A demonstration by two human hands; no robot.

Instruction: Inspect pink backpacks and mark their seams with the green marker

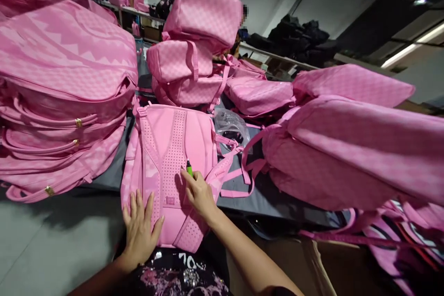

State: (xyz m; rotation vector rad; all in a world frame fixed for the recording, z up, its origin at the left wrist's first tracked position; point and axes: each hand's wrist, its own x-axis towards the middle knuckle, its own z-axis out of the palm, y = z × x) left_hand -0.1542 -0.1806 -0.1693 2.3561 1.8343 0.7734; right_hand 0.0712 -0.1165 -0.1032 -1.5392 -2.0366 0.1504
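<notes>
A pink backpack (169, 157) lies back-panel up on the dark table (111, 171) right in front of me, its straps trailing to the right. My left hand (140, 226) rests flat on its lower left corner, fingers spread. My right hand (198, 192) is closed around a small green-tipped tool (189, 168), its tip touching the padded back panel near the middle.
Stacks of pink backpacks rise at the left (62, 88), behind (194, 51) and at the right (354, 148). A clear plastic bag (231, 127) lies beyond the backpack. A cardboard box (305, 263) stands at the lower right. Grey floor shows at the lower left.
</notes>
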